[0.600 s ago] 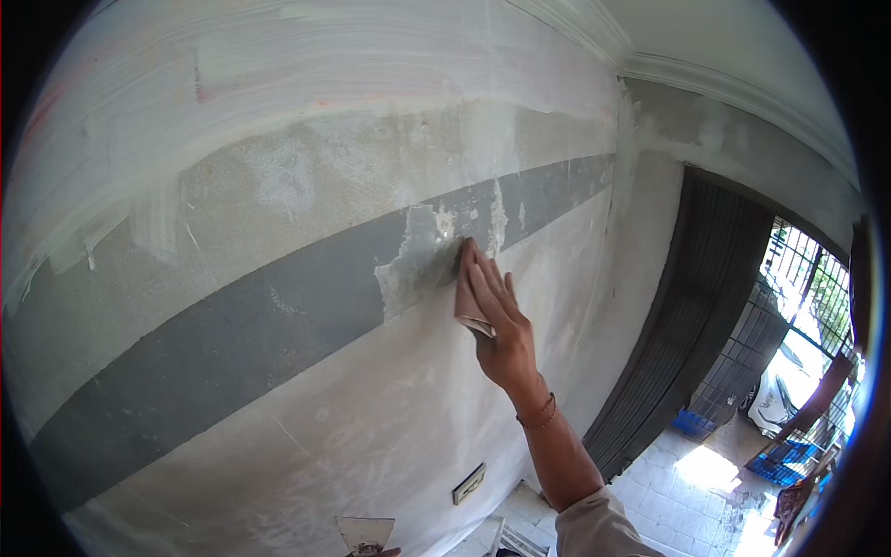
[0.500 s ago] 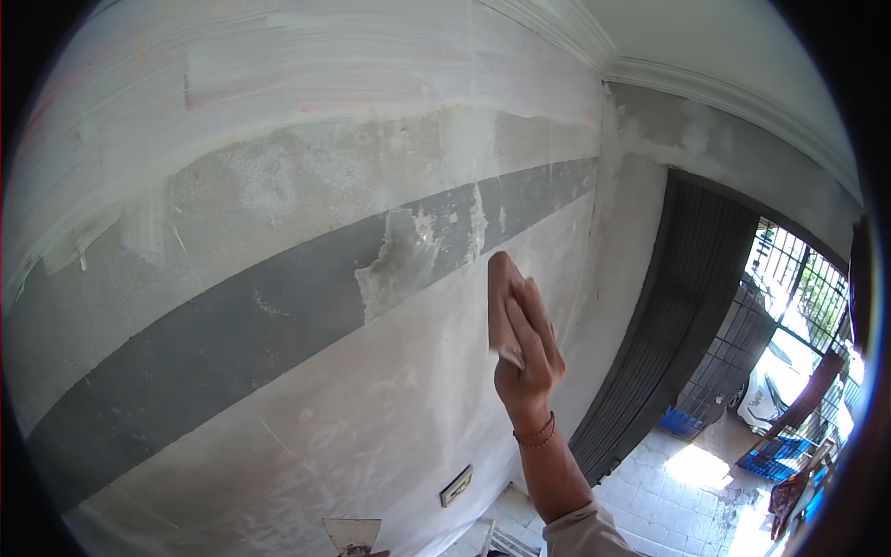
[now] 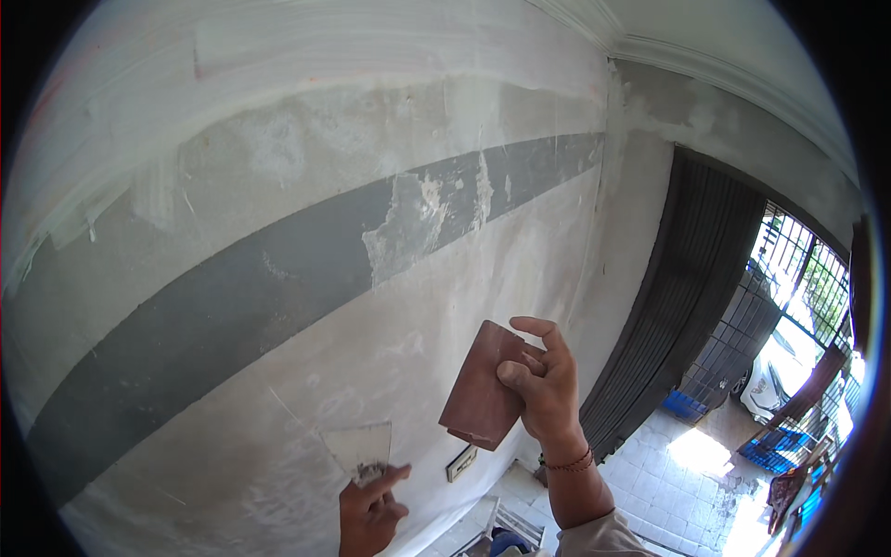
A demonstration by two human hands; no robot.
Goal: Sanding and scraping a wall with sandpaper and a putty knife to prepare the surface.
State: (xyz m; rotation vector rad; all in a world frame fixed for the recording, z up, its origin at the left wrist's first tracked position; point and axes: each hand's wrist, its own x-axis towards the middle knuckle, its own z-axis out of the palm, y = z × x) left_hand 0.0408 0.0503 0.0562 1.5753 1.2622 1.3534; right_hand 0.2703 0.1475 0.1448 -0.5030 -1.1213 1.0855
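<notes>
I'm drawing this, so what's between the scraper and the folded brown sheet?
In the head view, only pale wall shows in the gap between the scraper and the folded brown sheet.

A: Support surface?
B: Floor (image 3: 640, 475). Pale tiles, joints visible. Bright sun patch (image 3: 701, 452) on it, dark mottling just beside that.
A: What's on it?
B: Right side: blue crate (image 3: 776, 455), reddish-brown item (image 3: 784, 489) near it, kind unclear. By the dark door (image 3: 664, 288): blue thing (image 3: 684, 405), too small to tell. Lower edge: pale frame (image 3: 524, 524), dark-blue item (image 3: 508, 540) beside it, contact unclear.
</notes>
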